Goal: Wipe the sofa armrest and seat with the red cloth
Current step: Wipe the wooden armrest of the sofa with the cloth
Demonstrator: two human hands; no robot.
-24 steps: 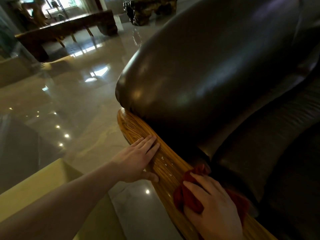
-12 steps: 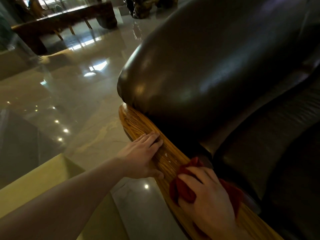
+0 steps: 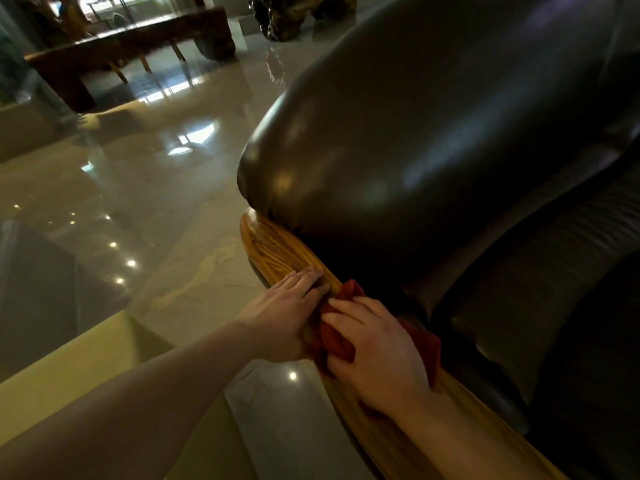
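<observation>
Pressing crumpled red cloth (image 3: 337,337) onto wooden armrest (image 3: 287,251), right hand (image 3: 377,351) grip holding it, left hand (image 3: 287,313) flat, spread

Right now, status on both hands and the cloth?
Right hand pressing red cloth on wooden armrest. Left hand flat beside it, touching the cloth. Rail ahead clear.

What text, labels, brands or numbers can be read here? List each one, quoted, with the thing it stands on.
None: no readable text, label, brand or number shows anywhere in the head view.
The red cloth, the wooden armrest and the dark leather cushion are plain.
The far bench bears no marking that can be made out.
</observation>
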